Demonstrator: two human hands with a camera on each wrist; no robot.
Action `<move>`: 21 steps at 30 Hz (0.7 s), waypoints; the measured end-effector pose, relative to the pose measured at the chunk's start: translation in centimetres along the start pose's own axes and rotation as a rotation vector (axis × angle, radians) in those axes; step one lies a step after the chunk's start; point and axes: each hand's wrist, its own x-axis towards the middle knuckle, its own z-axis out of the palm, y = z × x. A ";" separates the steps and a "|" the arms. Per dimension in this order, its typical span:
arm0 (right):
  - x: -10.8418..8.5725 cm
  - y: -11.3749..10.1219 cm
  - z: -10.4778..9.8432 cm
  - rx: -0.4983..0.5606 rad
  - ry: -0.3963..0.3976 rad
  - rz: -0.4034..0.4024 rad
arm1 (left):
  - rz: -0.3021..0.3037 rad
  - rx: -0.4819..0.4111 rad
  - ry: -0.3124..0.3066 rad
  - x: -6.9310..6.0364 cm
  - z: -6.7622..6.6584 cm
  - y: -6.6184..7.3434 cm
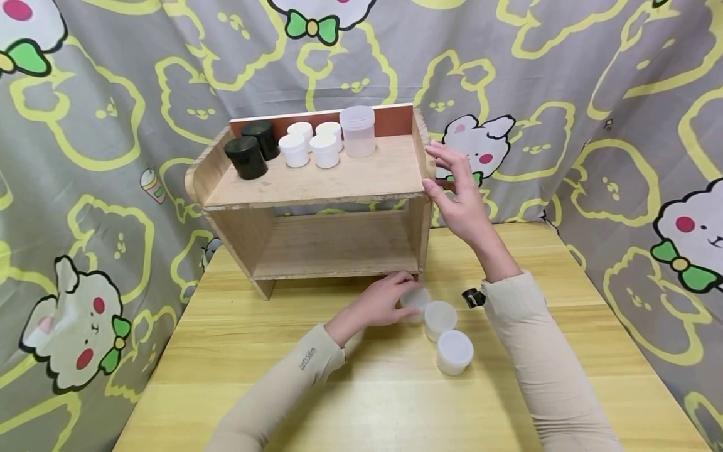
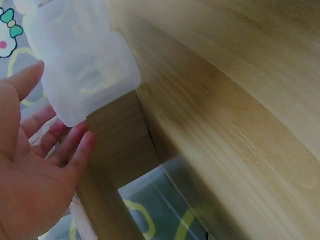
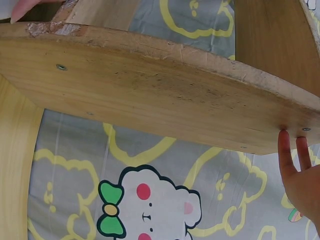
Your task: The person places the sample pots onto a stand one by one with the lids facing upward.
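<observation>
My left hand (image 1: 380, 302) reaches to the rearmost of three translucent lidded jars (image 1: 418, 300) on the table, in front of the shelf's right leg. In the left wrist view its thumb and loosely spread fingers lie about the jar (image 2: 92, 75), without a plain grip. My right hand (image 1: 466, 204) touches the right side panel of the wooden shelf (image 1: 339, 182). In the right wrist view, two straight fingertips (image 3: 284, 142) meet that panel (image 3: 165, 90). The middle jar (image 1: 440, 320) and the front jar (image 1: 454, 353) stand in a slanting row.
On the shelf's top board stand two black jars (image 1: 246, 158), several small white jars (image 1: 324, 152) and a larger translucent jar (image 1: 358, 132). A small black object (image 1: 473, 297) lies by the right wrist. Patterned curtains (image 1: 361, 69) hang behind and beside the table (image 1: 384, 402).
</observation>
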 end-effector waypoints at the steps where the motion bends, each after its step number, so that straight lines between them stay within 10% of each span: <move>1: 0.0 0.0 0.0 -0.001 -0.001 0.002 | 0.000 -0.005 -0.003 0.0 0.0 0.0; 21: 0.0 0.0 0.0 -0.011 -0.001 0.009 | -0.015 -0.023 -0.033 -0.2 0.2 0.2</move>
